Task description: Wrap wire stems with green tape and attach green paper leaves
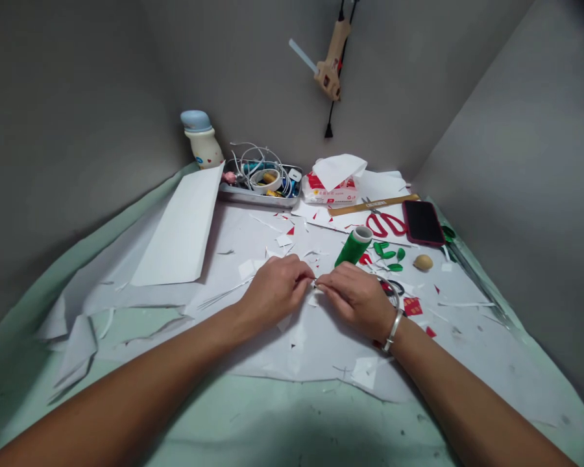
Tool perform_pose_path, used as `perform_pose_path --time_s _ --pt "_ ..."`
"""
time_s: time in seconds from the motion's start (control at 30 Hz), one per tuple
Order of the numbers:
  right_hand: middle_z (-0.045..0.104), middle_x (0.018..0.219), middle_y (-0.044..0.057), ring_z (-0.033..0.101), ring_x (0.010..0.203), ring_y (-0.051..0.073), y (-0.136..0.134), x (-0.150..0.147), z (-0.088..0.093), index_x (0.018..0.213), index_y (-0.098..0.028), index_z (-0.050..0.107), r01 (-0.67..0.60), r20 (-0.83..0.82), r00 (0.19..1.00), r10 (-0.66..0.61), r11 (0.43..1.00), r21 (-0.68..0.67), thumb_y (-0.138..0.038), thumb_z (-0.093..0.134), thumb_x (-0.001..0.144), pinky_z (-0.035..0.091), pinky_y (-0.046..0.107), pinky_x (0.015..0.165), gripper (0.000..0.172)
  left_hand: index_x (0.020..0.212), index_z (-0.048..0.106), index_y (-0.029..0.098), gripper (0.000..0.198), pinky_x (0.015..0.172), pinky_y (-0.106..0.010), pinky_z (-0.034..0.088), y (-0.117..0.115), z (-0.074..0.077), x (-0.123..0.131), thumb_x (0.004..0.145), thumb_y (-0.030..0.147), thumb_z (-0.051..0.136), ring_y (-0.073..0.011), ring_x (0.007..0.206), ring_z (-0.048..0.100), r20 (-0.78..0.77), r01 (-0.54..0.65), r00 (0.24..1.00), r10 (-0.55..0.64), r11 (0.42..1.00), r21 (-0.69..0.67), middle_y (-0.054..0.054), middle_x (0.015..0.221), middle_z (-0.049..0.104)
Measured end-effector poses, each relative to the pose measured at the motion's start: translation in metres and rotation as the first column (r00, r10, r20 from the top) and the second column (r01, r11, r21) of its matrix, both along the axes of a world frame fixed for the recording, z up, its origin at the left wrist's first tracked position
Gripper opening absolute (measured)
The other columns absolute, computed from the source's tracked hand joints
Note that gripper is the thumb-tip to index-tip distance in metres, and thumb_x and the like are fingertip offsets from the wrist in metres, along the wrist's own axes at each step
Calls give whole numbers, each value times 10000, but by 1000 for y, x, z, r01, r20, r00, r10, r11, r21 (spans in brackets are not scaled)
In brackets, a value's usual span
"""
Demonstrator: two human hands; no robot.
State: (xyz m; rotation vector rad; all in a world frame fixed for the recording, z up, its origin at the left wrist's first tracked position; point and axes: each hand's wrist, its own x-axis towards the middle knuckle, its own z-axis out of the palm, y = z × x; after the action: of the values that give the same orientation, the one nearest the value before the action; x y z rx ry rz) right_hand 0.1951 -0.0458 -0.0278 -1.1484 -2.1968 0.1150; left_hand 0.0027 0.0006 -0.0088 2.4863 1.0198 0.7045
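Observation:
My left hand (278,288) and my right hand (353,295) meet over the middle of the table, each in a closed pinch. Between their fingertips is something tiny and pale, too small to name. Just beyond my right hand leans a spool of green thread (354,246). Several small green leaf-shaped pieces (387,253) lie to its right. Thin white wires or strips (226,293) stretch beside my left hand. Partly hidden by my right wrist is a dark-handled tool. Red paper scraps (413,305) lie to the right of that wrist.
A metal tray (260,196) of craft bits, a tissue pack (331,189), red-handled scissors (385,224), a ruler (374,205) and a phone (423,222) line the back. A folded white card (180,233) stands left, near a bottle (203,143). A glue gun (331,61) hangs above.

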Motion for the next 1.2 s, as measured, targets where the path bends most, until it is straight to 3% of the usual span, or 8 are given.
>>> perform_pose_path --time_s 0.13,0.23,0.4,0.57,0.7,0.83,1.0,1.2 --pt "646 770 43 532 742 176 6 4 -1 917 -197 664 45 -77 996 -45 999 -7 -200 480 947 427 315 710 187 888 690 193 154 784 -347 457 -3 0 0 847 150 547 -168 769 585 -4 146 989 -146 989 -33 -32 821 669" --pt "657 774 36 543 735 169 9 6 -3 899 -202 664 62 -127 990 -66 997 -40 -181 487 938 426 308 705 182 886 681 188 127 746 -307 468 -4 5 1 849 158 563 -151 770 591 103 173 981 -163 980 -100 -29 826 663" --pt "639 750 30 521 719 164 5 3 -4 875 -196 667 11 -60 998 -15 997 -76 -210 501 938 410 296 674 179 872 679 177 126 683 -256 480 -2 11 1 869 177 554 -132 774 608 243 50 970 -2 980 -194 -27 864 664" --pt "632 739 41 515 724 172 0 0 0 911 -183 667 -21 -18 1000 21 1000 -12 -224 483 947 415 301 674 192 860 683 178 132 716 -297 477 1 5 0 857 185 551 -156 772 602 143 -61 987 79 990 -124 -31 845 668" --pt "638 753 43 526 728 176 3 2 2 903 -194 669 36 -68 997 -34 999 26 -221 488 948 420 314 698 188 869 692 195 148 786 -345 460 -1 1 0 838 152 553 -164 763 591 10 67 998 -67 996 -57 -29 813 669" --pt "656 756 38 543 719 171 8 4 0 874 -202 665 86 -162 983 -89 996 -22 -201 501 940 426 309 690 177 879 687 185 127 754 -312 470 -4 5 2 848 166 566 -154 772 596 88 174 983 -164 977 -122 -33 825 665" --pt "649 758 27 534 726 164 7 4 -5 880 -200 669 32 -98 994 -39 996 -79 -202 514 934 417 297 683 164 874 680 181 127 677 -262 481 -3 10 2 871 196 554 -138 780 613 244 65 970 -10 973 -222 -30 874 670" --pt "639 758 41 520 734 173 1 0 -1 913 -186 673 -43 -18 999 43 999 -17 -206 502 932 421 301 681 172 855 680 180 127 720 -306 470 1 4 1 857 180 553 -160 763 600 107 -57 992 69 992 -112 -31 844 668"
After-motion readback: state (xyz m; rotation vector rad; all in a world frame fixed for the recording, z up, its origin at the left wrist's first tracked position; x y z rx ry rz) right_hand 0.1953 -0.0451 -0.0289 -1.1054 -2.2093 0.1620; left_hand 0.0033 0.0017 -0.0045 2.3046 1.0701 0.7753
